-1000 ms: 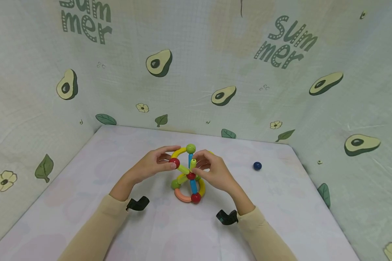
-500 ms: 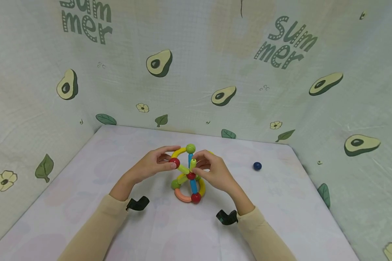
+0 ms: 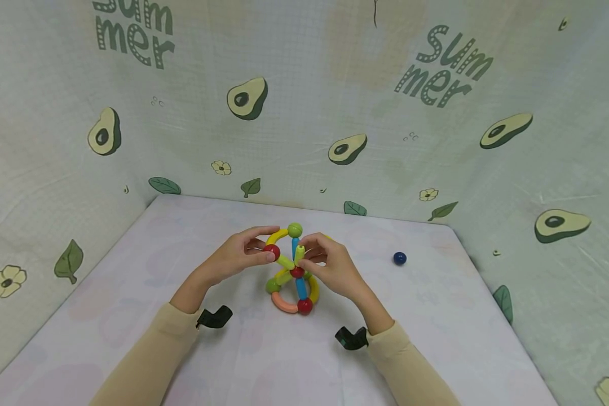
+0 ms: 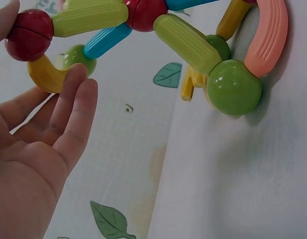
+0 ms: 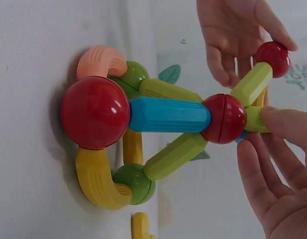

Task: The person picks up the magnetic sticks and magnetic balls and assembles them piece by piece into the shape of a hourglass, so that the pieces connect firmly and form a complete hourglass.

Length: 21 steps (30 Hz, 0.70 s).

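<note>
A magnetic ball-and-stick structure stands on the table between both hands. Its base joins a red ball [image 3: 305, 306], a green ball [image 3: 272, 286], a salmon curved stick [image 3: 285, 305] and yellow curved sticks [image 5: 96, 179]. Straight sticks, one of them blue [image 5: 168, 114], rise to a central red ball [image 5: 224, 118]. My left hand [image 3: 235, 254] holds the upper-left red ball [image 4: 29, 35], thumb against it, fingers by the yellow arc [image 4: 46, 74] behind. With thumb and fingers, my right hand [image 3: 335, 268] pinches a lime stick [image 3: 300, 254] on the central ball. A green ball [image 3: 295, 230] tops the far side.
A dark blue ball [image 3: 400, 258] lies to the right on the table. Yellow pieces [image 4: 190, 87] lie behind the structure, mostly hidden by the right hand in the head view. Printed cloth [image 3: 294, 113] encloses the table's back and sides.
The structure has shifted very slightly, its top green ball a touch to the left and its front red ball a little away from me. Both hands keep their holds.
</note>
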{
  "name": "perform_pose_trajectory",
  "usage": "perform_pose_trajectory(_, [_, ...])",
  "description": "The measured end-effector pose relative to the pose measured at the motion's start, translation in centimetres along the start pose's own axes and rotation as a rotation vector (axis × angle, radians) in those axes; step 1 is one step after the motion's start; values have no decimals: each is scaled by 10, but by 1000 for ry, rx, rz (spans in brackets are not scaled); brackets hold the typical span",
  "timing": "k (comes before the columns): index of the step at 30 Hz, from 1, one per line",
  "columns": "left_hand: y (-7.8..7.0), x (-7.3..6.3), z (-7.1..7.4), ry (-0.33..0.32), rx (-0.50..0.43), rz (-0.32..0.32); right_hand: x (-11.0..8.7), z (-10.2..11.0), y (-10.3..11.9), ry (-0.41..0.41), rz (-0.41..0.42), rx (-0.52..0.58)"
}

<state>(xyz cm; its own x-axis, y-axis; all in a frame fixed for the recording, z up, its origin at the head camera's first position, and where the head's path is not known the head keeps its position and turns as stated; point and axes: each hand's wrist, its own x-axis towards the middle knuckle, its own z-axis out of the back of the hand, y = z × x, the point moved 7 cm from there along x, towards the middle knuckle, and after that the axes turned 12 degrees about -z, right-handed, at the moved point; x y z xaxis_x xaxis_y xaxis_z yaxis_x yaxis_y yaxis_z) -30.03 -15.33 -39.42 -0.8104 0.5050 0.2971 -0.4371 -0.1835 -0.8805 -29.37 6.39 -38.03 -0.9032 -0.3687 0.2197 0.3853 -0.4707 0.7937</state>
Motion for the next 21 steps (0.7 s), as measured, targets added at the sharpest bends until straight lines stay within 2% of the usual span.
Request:
perform_pose_trajectory(13, [0, -1, 2, -7, 12, 6, 1, 3, -1, 35, -20, -36])
perform_pose_trajectory(21, [1, 1, 0, -3, 31, 2, -2, 26, -11, 57, -53, -82])
